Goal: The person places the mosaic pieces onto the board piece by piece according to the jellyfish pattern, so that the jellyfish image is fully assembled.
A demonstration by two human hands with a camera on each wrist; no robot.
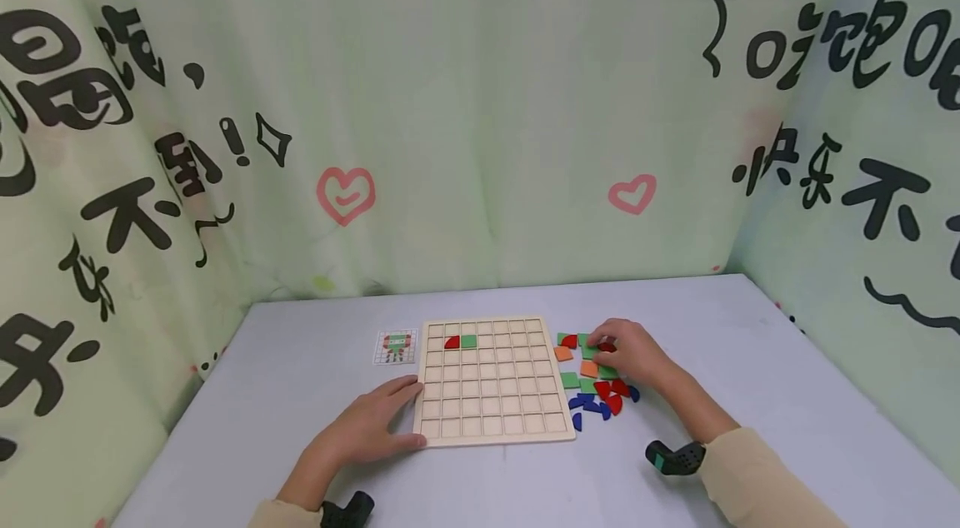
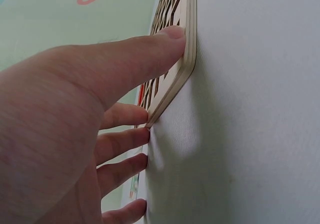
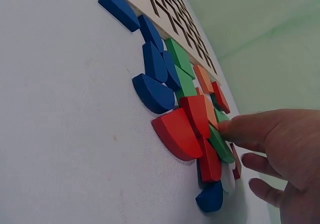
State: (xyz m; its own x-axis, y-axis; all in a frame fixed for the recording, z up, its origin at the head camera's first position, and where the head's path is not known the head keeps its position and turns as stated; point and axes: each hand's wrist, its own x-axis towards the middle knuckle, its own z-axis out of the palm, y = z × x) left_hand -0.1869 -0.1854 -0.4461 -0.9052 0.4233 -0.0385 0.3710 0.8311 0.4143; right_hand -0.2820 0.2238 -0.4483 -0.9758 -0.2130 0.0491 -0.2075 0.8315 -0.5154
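Observation:
My left hand rests at the left side of a wooden grid board, fingers fairly straight. In the left wrist view the thumb lies on the rim near a corner, with the index fingertip at the side edge. A red quarter-round piece and a green square piece sit side by side in upper cells. My right hand reaches into loose pieces right of the board, fingers apart around a dark red piece. The thumb touches beside green and orange pieces in the right wrist view.
Loose blue pieces, red pieces and green pieces lie close together along the board's right edge. A small card with a printed figure lies left of the board. Printed curtains surround the white table.

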